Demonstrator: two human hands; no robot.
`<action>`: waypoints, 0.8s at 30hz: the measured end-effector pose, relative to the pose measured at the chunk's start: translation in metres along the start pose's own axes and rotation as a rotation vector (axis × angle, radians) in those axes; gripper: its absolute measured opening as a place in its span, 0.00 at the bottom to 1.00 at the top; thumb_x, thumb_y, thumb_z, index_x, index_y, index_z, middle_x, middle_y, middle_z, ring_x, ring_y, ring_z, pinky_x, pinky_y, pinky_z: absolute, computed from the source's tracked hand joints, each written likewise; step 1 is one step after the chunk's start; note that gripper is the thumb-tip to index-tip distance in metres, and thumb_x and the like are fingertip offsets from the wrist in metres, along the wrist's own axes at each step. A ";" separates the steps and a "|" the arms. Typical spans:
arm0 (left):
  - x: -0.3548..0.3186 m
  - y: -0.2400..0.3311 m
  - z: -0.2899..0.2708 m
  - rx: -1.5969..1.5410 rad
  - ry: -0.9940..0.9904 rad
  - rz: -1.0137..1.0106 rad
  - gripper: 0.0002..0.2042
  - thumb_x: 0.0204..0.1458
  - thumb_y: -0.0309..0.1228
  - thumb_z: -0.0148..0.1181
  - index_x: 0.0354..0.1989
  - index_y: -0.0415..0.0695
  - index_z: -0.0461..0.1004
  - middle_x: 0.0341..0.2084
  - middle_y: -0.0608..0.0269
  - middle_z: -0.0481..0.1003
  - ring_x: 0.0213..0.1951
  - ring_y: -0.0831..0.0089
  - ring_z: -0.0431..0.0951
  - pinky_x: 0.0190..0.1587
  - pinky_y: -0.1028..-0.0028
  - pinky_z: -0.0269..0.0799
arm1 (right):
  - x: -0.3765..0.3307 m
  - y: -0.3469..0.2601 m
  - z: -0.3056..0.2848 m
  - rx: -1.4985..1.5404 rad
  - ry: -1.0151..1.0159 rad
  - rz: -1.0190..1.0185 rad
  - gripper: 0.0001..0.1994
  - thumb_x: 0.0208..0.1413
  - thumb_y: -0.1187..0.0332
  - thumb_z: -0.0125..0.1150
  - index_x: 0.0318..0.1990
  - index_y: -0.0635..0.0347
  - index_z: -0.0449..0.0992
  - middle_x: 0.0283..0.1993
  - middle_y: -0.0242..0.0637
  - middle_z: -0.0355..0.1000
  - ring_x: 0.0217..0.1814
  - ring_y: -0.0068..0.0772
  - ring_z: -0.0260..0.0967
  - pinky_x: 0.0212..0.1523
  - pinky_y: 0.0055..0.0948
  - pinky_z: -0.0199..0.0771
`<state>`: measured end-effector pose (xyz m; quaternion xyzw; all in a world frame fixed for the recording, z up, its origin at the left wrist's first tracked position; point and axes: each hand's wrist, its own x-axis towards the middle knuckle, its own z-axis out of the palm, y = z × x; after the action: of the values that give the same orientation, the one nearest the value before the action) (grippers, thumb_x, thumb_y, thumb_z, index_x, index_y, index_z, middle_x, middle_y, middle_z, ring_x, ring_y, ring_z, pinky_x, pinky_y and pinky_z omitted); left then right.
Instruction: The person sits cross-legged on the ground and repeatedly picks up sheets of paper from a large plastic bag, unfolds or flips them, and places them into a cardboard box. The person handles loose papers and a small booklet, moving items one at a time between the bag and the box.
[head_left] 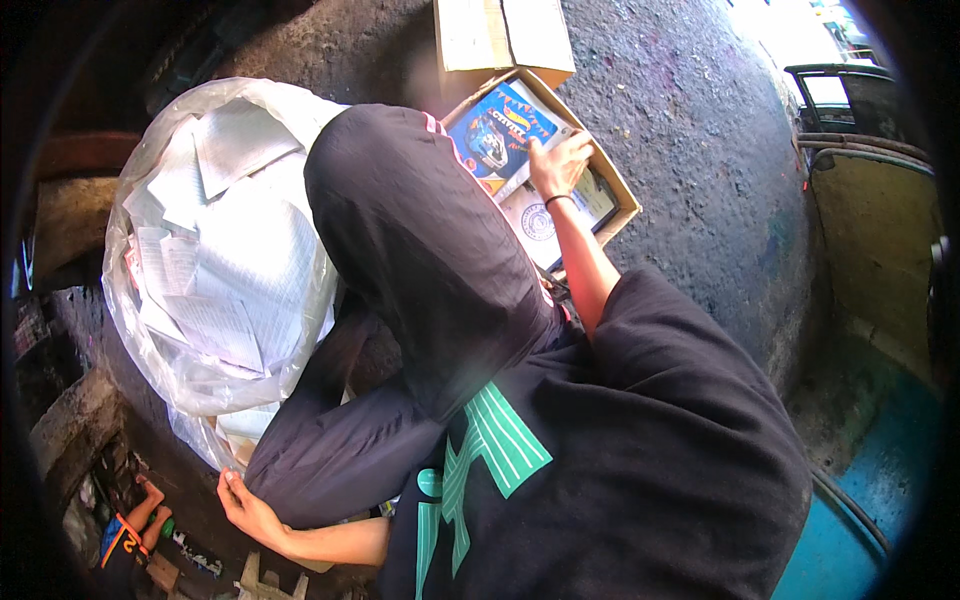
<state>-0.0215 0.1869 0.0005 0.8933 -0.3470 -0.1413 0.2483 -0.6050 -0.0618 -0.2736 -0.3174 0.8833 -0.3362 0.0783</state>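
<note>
My right hand (pixel 562 168) reaches into a cardboard box (pixel 622 196) at the upper right, its thumb on the edge of a booklet with a bright blue cover (pixel 505 130) and its fingers curled at the booklet's side. Below it in the box lies a pale booklet (pixel 530 220) with a round dark emblem. At the lower left my left hand (pixel 250 510) is held by my bent leg, fingers apart and nothing seen in them. Its fingertips come close to the bottom of a big clear plastic bag (pixel 125 310); whether they touch it is unclear. Loose printed sheets (pixel 235 240) fill the bag.
A second cardboard box (pixel 505 40) adjoins the open one at the top. My dark-clothed knee (pixel 385 200) rises between bag and box. Another person's legs (pixel 150 510) show at the far lower left. A metal-framed panel (pixel 875 250) stands at the right, above a blue surface (pixel 850 520).
</note>
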 end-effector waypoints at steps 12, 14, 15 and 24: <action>-0.005 -0.012 -0.004 0.012 0.046 0.022 0.18 0.71 0.34 0.54 0.58 0.30 0.76 0.54 0.45 0.79 0.54 0.60 0.79 0.60 0.66 0.73 | 0.007 -0.040 0.018 -0.448 -0.308 -0.319 0.59 0.29 0.33 0.82 0.66 0.64 0.66 0.63 0.57 0.62 0.71 0.60 0.56 0.68 0.59 0.57; -0.009 -0.006 -0.002 0.018 0.083 0.017 0.17 0.71 0.34 0.55 0.57 0.31 0.76 0.54 0.46 0.79 0.54 0.61 0.79 0.59 0.66 0.73 | 0.024 -0.034 0.021 -0.424 -0.276 -0.261 0.52 0.28 0.34 0.83 0.58 0.63 0.70 0.62 0.58 0.61 0.70 0.60 0.56 0.67 0.58 0.58; -0.010 -0.008 -0.005 0.027 0.135 0.043 0.17 0.71 0.34 0.55 0.57 0.31 0.77 0.53 0.46 0.79 0.53 0.61 0.79 0.59 0.66 0.74 | 0.022 -0.042 0.018 -0.435 -0.198 -0.287 0.39 0.35 0.39 0.83 0.46 0.62 0.76 0.55 0.54 0.69 0.62 0.57 0.66 0.62 0.51 0.66; 0.000 0.131 0.024 0.028 0.429 0.625 0.10 0.67 0.26 0.58 0.49 0.33 0.80 0.49 0.50 0.79 0.53 0.57 0.79 0.57 0.60 0.74 | -0.012 -0.188 -0.130 0.320 0.017 -0.968 0.09 0.46 0.72 0.78 0.30 0.56 0.79 0.44 0.36 0.84 0.44 0.38 0.83 0.42 0.35 0.82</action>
<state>-0.1031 0.0954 0.0514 0.7569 -0.5447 0.1362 0.3344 -0.5453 -0.0911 -0.0548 -0.6716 0.5731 -0.4674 -0.0460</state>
